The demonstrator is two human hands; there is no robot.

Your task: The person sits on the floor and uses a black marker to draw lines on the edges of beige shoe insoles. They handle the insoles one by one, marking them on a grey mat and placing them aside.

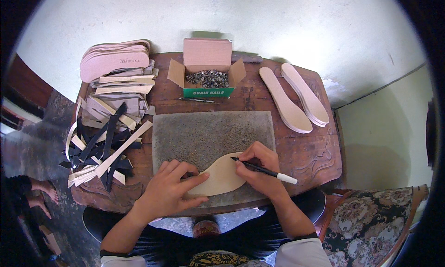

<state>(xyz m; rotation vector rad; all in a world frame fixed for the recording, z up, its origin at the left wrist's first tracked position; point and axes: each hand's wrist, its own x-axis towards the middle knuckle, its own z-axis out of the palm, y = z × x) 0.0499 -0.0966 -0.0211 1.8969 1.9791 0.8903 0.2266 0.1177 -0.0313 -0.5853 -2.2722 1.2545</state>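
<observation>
Insole (220, 174) under spread left fingers (198, 179); right fingers (249, 153) pinch black pen (269, 171) over it.

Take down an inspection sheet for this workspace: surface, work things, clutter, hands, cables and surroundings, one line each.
Surface: carved wooden table with a speckled grey mat on it.
Work things: tan sole-shaped piece on the mat; black pen with its tip at the piece's upper part.
Clutter: jumbled black and cream strips at left; pinkish sole stack at the far left; open box of nails at the back; tan sole shapes at right.
Hands: left hand steadies the piece, fingers spread; right hand grips the pen.
Cables: nothing seen.
Surroundings: pale wall behind, floral-patterned chair at right, another person's bare feet at left.
</observation>
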